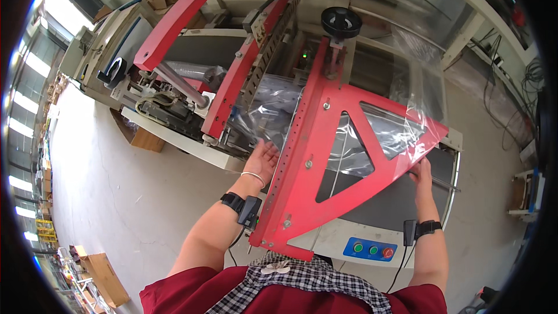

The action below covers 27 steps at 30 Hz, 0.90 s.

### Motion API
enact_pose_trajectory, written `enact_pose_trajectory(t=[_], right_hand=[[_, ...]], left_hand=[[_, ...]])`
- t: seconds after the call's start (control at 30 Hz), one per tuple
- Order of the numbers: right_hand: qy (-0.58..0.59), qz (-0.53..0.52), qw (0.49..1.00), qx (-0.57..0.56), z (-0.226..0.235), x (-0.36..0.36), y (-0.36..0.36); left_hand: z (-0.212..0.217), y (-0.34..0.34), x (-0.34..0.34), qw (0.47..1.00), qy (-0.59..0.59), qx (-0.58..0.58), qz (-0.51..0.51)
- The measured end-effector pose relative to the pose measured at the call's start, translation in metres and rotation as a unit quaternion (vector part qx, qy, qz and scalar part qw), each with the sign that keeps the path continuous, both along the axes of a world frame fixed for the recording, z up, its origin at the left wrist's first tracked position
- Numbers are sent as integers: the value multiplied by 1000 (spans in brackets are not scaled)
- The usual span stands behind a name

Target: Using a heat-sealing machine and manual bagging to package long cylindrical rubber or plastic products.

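super glossy, crinkly plastic film (pixel 273 104), smooth painted-metal frame (pixel 305 200), matt belt (pixel 381 200), woven cloth apron (pixel 293 273), kinda dull cardboard box (pixel 106 278)

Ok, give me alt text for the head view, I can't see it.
Two bare hands work at a machine with clear plastic film under a red frame: the left hand open beside the film, the right hand at the frame's right edge, fingers partly hidden. Nearest the person is a blue button panel.

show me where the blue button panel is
In the head view, the blue button panel sits low, right of centre, on the machine's white front edge, below the red triangular frame.
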State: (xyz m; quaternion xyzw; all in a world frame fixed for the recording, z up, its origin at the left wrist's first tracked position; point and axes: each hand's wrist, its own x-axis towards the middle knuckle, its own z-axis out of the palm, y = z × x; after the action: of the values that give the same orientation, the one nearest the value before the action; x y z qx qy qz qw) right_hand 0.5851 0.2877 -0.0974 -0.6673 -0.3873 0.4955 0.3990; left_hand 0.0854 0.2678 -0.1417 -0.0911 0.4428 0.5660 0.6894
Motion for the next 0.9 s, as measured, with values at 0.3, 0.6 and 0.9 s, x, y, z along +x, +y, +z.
enact_pose_trajectory(t=[0.3,0.6,0.9], right_hand=[[305,-121,944,-27,-7,-44,14],[237,2,964,-117,1,-70,-53],[166,-87,976,-108,41,-65,-183]], left_hand=[[-2,-3,-1,993,97,0,-61],[46,14,4,994,-30,-5,-106],[11,1,-14,996,43,-19,-75]])
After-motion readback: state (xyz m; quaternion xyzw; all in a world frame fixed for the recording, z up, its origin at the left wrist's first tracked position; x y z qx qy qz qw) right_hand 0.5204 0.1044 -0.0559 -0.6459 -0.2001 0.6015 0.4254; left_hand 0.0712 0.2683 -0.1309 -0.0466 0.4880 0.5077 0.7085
